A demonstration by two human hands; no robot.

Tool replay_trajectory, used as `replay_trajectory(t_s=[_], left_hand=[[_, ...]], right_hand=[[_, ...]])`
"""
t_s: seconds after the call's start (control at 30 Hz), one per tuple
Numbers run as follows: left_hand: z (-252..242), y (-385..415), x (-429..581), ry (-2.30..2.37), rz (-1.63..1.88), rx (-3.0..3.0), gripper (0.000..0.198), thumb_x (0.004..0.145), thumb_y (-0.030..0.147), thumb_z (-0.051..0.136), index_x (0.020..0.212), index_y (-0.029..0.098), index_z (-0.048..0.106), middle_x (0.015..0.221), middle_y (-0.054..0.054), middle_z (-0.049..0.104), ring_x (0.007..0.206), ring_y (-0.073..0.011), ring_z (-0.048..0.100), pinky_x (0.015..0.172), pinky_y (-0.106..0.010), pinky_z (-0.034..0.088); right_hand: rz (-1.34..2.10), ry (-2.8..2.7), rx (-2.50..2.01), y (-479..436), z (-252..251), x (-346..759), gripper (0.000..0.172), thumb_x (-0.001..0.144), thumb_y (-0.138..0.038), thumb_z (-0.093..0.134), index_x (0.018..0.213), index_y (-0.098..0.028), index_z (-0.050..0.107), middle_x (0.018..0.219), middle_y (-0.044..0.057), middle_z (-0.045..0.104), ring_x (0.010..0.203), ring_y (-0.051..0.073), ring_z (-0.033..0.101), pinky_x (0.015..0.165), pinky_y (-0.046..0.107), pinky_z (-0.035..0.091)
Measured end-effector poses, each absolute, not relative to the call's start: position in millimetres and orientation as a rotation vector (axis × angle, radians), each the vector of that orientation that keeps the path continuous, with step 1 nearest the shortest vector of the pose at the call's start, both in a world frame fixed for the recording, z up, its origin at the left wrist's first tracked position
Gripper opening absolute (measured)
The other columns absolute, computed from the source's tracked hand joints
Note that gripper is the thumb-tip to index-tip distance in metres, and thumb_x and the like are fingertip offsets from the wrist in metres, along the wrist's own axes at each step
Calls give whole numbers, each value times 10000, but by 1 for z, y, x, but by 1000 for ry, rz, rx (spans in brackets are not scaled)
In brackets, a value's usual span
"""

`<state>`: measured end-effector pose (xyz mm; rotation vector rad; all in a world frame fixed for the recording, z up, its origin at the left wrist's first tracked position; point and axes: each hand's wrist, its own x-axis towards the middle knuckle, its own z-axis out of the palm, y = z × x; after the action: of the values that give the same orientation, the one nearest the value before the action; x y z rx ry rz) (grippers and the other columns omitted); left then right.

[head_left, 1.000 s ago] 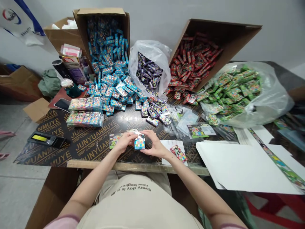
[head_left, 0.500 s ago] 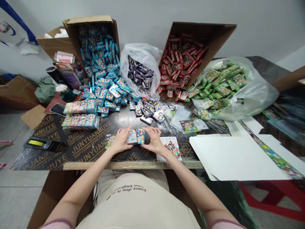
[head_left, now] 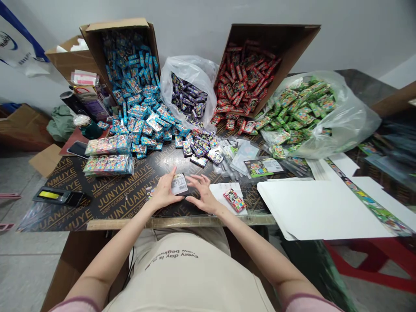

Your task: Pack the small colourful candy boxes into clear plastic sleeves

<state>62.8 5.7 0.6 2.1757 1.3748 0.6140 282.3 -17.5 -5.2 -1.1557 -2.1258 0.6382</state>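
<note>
My left hand (head_left: pixel 164 192) and my right hand (head_left: pixel 201 193) rest on a small pack with a white label (head_left: pixel 178 183) lying flat on the dark plywood table (head_left: pixel 107 195) near its front edge. Fingers of both hands are stretched out and press along the pack's sides. A red pack (head_left: pixel 234 199) lies on a white card just right of my right hand. Part of another colourful pack (head_left: pixel 149 193) shows under my left hand.
Behind stand a tipped carton of blue packs (head_left: pixel 136 82), a bag of purple packs (head_left: pixel 190 97), a carton of red packs (head_left: pixel 250 73) and a bag of green packs (head_left: pixel 302 112). Stacked filled sleeves (head_left: pixel 108 156) lie left, white sheets (head_left: pixel 312 208) right, a black tool (head_left: pixel 58 197) far left.
The pack was held up upright between both hands; it now lies flat, label side up, on the table with both hands spread over it. The camera shifted slightly right.
</note>
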Motion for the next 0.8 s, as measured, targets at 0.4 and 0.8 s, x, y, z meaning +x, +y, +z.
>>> replay_trajectory(t_s=[0.4,0.8], left_hand=[[-33,-8,75,1335,250,2383,857,665,427,753,1413,226,385,1275,-117,511,1164,-306,451,1009,-461,365],[-48,-8,74,1295,348,2359,823,673,445,749,1392,236,409,1317,-125,477,1219,-319,417,1047,-489,338]], right_hand=[[137,-2345,-1559,173,-2,288,328,948,-262,415,1177,-134,612,1177,143,634,1130,260,503,940,370,345],[58,-2342,-1785,257,-4,303,348,935,-262,411,1170,-137,636,1256,195,584,1173,323,463,964,478,299]])
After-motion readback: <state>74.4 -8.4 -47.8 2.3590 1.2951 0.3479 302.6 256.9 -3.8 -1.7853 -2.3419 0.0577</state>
